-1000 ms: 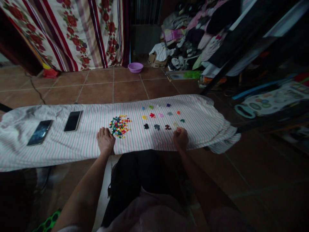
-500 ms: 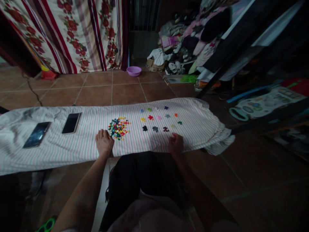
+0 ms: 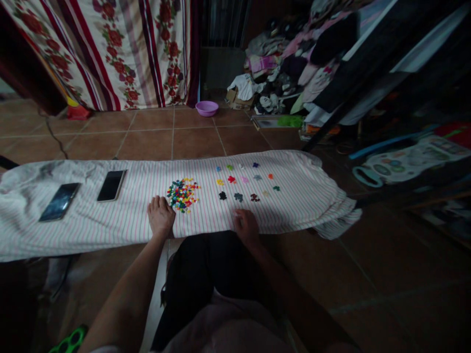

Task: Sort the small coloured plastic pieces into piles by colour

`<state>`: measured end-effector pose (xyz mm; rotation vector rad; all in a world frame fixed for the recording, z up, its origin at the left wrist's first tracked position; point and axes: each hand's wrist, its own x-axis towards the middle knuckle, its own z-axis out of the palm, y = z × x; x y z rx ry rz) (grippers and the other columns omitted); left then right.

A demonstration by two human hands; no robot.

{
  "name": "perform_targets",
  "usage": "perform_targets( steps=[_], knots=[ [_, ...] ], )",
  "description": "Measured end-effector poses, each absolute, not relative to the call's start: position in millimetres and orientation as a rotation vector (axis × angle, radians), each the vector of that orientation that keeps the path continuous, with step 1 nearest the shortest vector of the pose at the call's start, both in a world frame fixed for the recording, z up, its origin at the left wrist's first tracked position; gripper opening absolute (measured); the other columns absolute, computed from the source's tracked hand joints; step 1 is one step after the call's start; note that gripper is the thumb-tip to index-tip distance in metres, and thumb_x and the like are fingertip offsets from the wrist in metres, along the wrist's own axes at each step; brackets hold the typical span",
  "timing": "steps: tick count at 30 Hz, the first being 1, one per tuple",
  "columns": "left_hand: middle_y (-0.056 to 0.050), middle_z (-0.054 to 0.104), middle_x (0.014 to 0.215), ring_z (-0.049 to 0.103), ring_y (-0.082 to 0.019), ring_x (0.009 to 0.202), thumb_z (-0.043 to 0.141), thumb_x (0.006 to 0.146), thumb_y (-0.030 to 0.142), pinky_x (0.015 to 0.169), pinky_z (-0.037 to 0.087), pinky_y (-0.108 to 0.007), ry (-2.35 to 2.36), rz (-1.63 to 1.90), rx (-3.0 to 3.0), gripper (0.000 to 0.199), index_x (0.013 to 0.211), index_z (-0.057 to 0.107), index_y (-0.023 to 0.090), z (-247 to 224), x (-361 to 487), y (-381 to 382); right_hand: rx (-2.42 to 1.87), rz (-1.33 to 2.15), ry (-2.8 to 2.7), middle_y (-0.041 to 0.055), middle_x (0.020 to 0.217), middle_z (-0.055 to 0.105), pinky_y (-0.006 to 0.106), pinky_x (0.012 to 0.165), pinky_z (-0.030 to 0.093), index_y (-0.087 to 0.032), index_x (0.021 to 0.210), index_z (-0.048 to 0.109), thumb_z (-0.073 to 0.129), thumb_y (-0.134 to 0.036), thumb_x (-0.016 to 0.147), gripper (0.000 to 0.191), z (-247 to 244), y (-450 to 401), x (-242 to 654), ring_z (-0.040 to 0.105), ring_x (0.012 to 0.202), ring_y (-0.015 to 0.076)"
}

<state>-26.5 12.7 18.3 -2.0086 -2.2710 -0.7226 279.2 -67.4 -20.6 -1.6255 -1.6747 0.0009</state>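
Note:
My left hand [image 3: 161,216] lies on the striped cloth, fingers stretched out, at the near-left edge of a pile of small multicoloured pieces [image 3: 182,195]. My right hand [image 3: 247,226] is closed with its fingers curled, near the cloth's front edge; whether anything sits in the fingers is hidden. Beyond it are small groups sorted by colour, among them a black group [image 3: 222,195], a dark grey group [image 3: 238,197] and a brown group [image 3: 254,197]. Farther back come a yellow group [image 3: 220,182], a red group [image 3: 231,179] and a pink group [image 3: 245,180].
Two phones, a nearer dark one [image 3: 59,202] and another one [image 3: 111,186], lie on the left of the striped cloth [image 3: 140,215]. Past the table, a purple basin [image 3: 206,108] stands on the tiled floor near a heap of clothes [image 3: 279,63]. A floral curtain [image 3: 140,49] hangs behind.
My right hand has moved left along the front of the cloth, from below the beige group to below the dark grey one. My left hand stays beside the pile.

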Motion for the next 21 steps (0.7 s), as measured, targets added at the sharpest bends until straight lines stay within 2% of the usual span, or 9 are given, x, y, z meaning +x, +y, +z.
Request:
perform_targets(
  steps=[5, 10, 14, 21],
  knots=[
    [-0.023, 0.057, 0.136, 0.049, -0.032, 0.133, 0.039, 0.087, 0.022, 0.112, 0.035, -0.050, -2.261, -0.741, -1.998, 0.038, 0.115, 0.061, 0.009, 16.1, -27.3, 13.5, -1.540, 0.150, -1.863, 0.0085, 0.096, 0.066, 0.035, 0.087, 0.050, -0.020, 0.106, 0.070, 0.044, -0.021, 0.091, 0.030, -9.9, -51.2, 236.9, 0.060, 0.093, 0.0210],
    [-0.023, 0.057, 0.137, 0.049, -0.033, 0.134, 0.040, 0.087, 0.022, 0.112, 0.035, -0.051, -2.260, -0.766, -2.001, 0.039, 0.117, 0.061, 0.009, 14.5, -27.6, 14.4, -1.505, 0.320, -1.986, 0.0066, 0.103, 0.064, 0.028, 0.084, 0.051, -0.025, 0.118, 0.069, 0.047, -0.019, 0.091, 0.035, 2.9, -27.1, 198.4, 0.061, 0.094, 0.0175],
    [-0.023, 0.055, 0.139, 0.047, -0.032, 0.136, 0.039, 0.088, 0.023, 0.114, 0.033, -0.051, -2.289, -0.785, -1.991, 0.041, 0.121, 0.060, 0.008, 12.9, -27.1, 14.4, -1.506, 0.384, -2.075, 0.0070, 0.108, 0.062, 0.028, 0.088, 0.051, -0.027, 0.125, 0.067, 0.047, -0.019, 0.092, 0.039, 11.4, -9.1, 170.8, 0.059, 0.100, 0.0180],
    [-0.021, 0.056, 0.139, 0.047, -0.032, 0.136, 0.039, 0.088, 0.022, 0.114, 0.034, -0.051, -2.263, -0.808, -1.979, 0.040, 0.120, 0.060, 0.010, 9.1, -27.0, 14.6, -1.649, 0.479, -2.141, 0.0063, 0.113, 0.061, 0.026, 0.086, 0.050, -0.031, 0.131, 0.063, 0.045, -0.023, 0.096, 0.040, 19.5, 7.9, 143.5, 0.060, 0.099, 0.0167]
  ],
)
